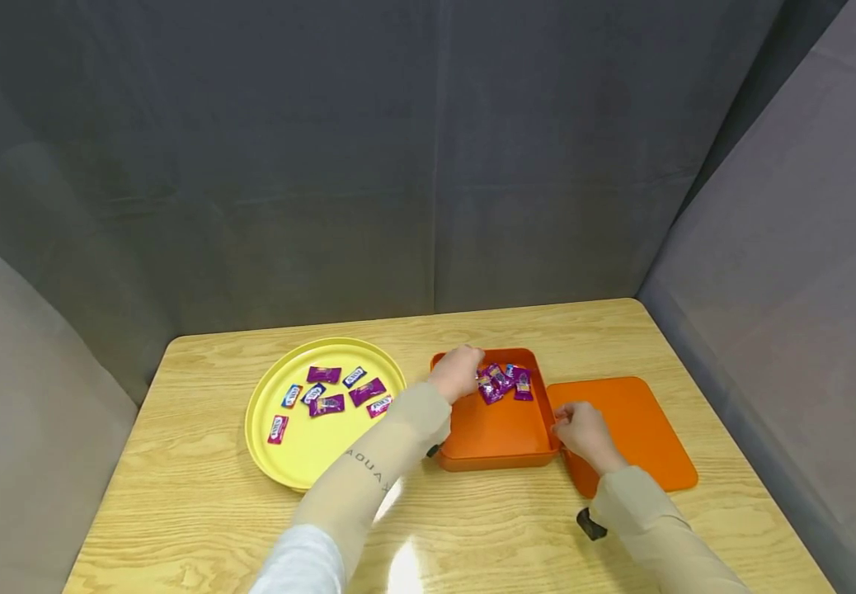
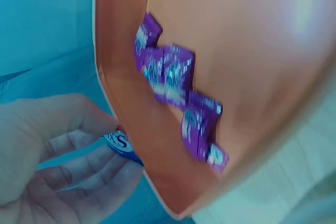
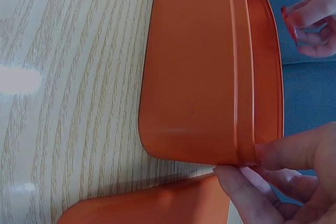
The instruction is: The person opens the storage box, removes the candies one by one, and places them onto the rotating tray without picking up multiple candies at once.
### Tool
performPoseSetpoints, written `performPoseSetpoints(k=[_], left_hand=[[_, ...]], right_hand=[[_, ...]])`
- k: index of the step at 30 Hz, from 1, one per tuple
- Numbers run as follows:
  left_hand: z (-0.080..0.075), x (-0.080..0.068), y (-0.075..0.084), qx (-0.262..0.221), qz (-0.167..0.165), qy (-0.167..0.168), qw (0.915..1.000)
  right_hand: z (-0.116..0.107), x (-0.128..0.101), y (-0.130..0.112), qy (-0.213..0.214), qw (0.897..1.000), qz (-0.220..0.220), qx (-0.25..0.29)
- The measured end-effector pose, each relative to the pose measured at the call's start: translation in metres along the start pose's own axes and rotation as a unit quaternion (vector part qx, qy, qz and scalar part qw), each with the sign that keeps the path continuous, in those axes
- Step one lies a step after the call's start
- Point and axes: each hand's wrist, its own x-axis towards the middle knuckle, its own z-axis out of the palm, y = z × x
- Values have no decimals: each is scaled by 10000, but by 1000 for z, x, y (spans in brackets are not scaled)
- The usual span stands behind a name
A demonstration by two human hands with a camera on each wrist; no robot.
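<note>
My left hand (image 1: pixel 458 373) is over the far left part of an orange box (image 1: pixel 496 433). In the left wrist view its thumb and fingers pinch a small blue-and-red wrapped candy (image 2: pixel 120 144) beside the box's rim. Several purple-wrapped candies (image 2: pixel 173 74) lie inside the box along one wall. My right hand (image 1: pixel 586 433) pinches the box's near right rim, as the right wrist view shows. To the left stands a round yellow tray (image 1: pixel 302 458) with purple, blue and pink wrapped candies (image 1: pixel 326 405) spread on it.
A flat orange lid (image 1: pixel 646 433) lies on the wooden table (image 1: pixel 190 487) to the right of the box, partly behind my right hand. Grey cloth (image 1: pixel 309 206) hangs behind the table and at both sides.
</note>
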Motion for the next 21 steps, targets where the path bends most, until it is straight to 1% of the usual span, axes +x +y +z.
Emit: performPoseSetpoints(k=[4, 8, 10, 14, 17, 21], left_hand=[[-9, -5, -13, 11, 13, 223, 9997], [-18, -14, -27, -16, 13, 396, 9992], [-24, -20, -35, -123, -44, 476, 9988], [-33, -32, -53, -186, -167, 659, 9975], [-38, -43, -67, -213, -270, 779, 9964], [-42, -59, -86, -406, -473, 903, 9940]], right_hand=[[0, 0, 0, -7, 10000, -7, -36], [-1, -2, 0, 15, 10000, -44, -73], [-1, -3, 0, 19, 10000, -63, -72], [-2, -3, 0, 7, 10000, -55, -48], [-2, -3, 0, -3, 10000, -48, -40], [-1, -3, 0, 12, 10000, -61, -56]])
